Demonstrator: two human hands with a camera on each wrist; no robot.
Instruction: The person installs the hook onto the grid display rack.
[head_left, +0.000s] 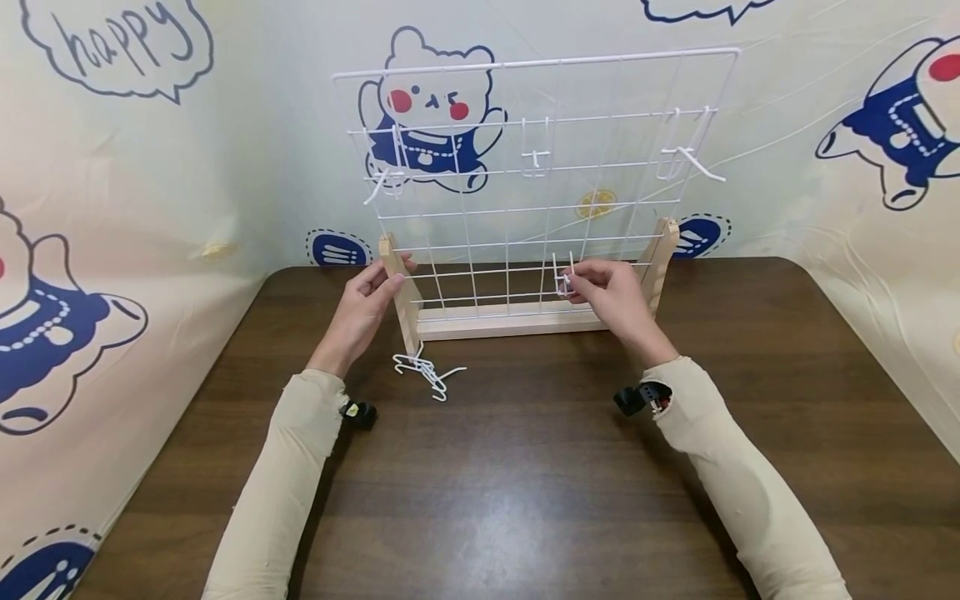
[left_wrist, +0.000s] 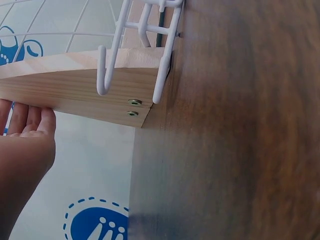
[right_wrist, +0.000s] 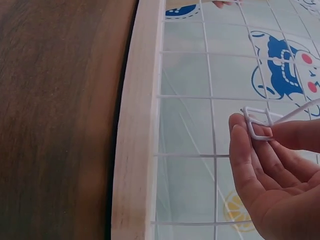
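Hook position: your right hand (head_left: 611, 296) pinches a white wire hook (head_left: 562, 279) between thumb and forefinger, the remaining fingers loosely curled beneath. In the right wrist view the hook's (right_wrist: 257, 125) rectangular loop sits on your fingertips (right_wrist: 240, 130) and its long shank runs off toward 3 o'clock. In the head view the hook stands upright, its long axis roughly vertical, touching or just in front of the lower wires of the white grid panel (head_left: 540, 175); whether it has caught a wire you cannot tell. The panel lies at 12 o'clock from your fingers, so this hand is the nearer one to the lower right cells.

Your left hand (head_left: 367, 304) holds the wooden stand (head_left: 517, 318) at its left upright (head_left: 397, 292), fingers curled around the post. The left wrist view shows only fingertips (left_wrist: 30, 120) resting against the wood.

Loose hooks (head_left: 427, 371) lie in a small pile on the brown table (head_left: 525, 483) at 5 o'clock from your left hand, just beside the foot of the stand. Three further hooks hang on an upper row of the panel, one near 10 o'clock (head_left: 382, 179), one near 12 o'clock (head_left: 534, 158) and one near 2 o'clock (head_left: 690, 158) from the pinched hook
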